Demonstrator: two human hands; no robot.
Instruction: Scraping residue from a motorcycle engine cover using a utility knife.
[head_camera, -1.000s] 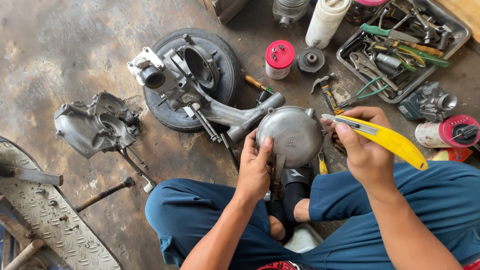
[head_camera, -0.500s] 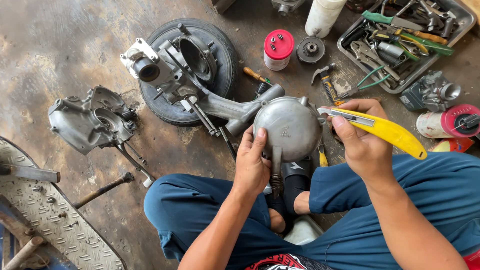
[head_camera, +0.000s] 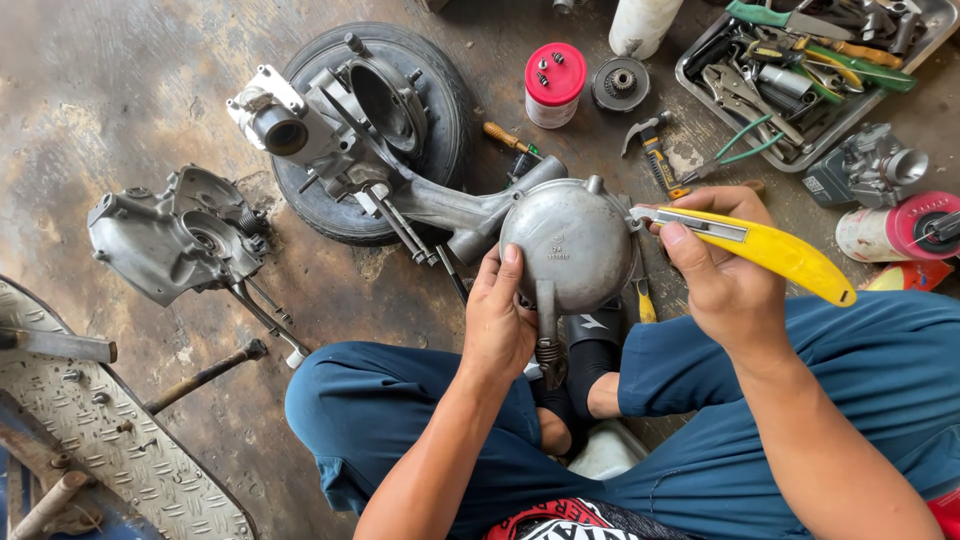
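Gripping the round metal cover (head_camera: 567, 243) over the lap, the left hand (head_camera: 500, 325) clamped its lower edge — the right hand (head_camera: 722, 275) closed around a yellow utility knife (head_camera: 765, 248), blade touching the cover's rim.

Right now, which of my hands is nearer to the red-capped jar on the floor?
Left. Your left hand holds the round metal cover, below the red-capped jar. Your right hand, with the yellow utility knife, is farther out to the jar's right.
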